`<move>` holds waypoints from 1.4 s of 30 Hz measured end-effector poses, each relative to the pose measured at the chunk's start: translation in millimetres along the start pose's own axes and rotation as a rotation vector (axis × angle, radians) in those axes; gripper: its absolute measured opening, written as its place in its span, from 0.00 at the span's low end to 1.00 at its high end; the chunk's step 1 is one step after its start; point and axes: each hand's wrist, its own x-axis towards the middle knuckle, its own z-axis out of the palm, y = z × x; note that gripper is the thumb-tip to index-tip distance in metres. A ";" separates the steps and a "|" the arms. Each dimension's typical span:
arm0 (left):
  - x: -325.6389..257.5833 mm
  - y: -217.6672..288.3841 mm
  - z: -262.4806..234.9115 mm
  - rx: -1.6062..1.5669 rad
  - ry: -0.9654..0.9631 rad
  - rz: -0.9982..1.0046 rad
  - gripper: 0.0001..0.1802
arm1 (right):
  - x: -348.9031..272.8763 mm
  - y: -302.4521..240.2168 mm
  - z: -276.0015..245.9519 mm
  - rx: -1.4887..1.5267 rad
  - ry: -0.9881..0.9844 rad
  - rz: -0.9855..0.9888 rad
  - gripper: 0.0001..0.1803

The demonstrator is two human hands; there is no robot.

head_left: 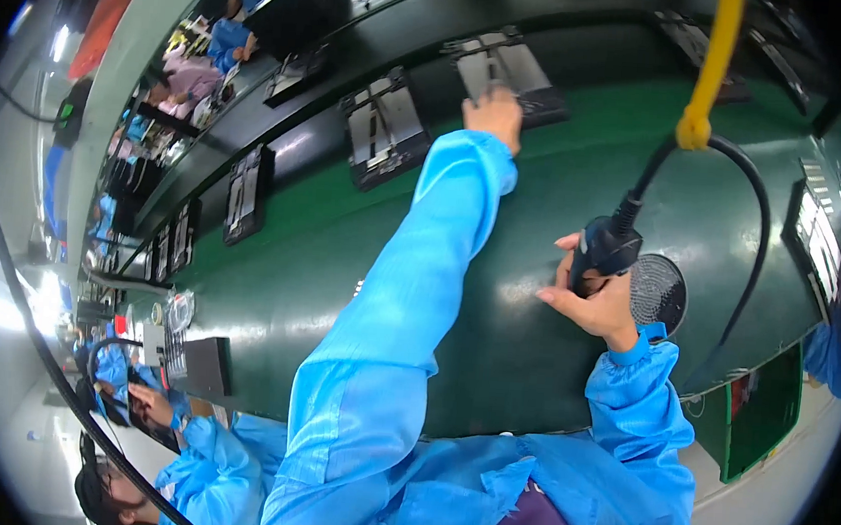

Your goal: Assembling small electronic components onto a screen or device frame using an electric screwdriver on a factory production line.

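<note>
At twelve o'clock, the left hand (494, 115) is stretched out and laid on a dark tray (512, 74) on the conveyor belt (304, 254); its grip cannot be told. At three o'clock, a dark power screwdriver (605, 251) is clamped in the right hand (593, 299), beside a round black pad (659, 291).

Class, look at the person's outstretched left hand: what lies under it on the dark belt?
The left hand rests on a black tray carrying grey metal parts. Whatever lies directly under the palm is covered. The right hand holds a corded power tool.

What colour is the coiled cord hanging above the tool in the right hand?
Yellow: the coiled cord shows best in the head view.
</note>
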 end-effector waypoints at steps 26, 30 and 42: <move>-301.1 74.3 -121.0 -0.602 -0.025 0.364 0.34 | 16.4 -47.6 -90.3 -0.144 0.586 -0.268 0.15; -316.9 88.5 -98.6 -0.732 -0.021 0.368 0.30 | 19.0 -42.7 -87.9 -0.234 0.552 -0.274 0.15; -299.9 100.1 -97.6 -0.811 0.066 0.330 0.20 | 23.1 -33.2 -95.0 -0.352 0.549 -0.252 0.13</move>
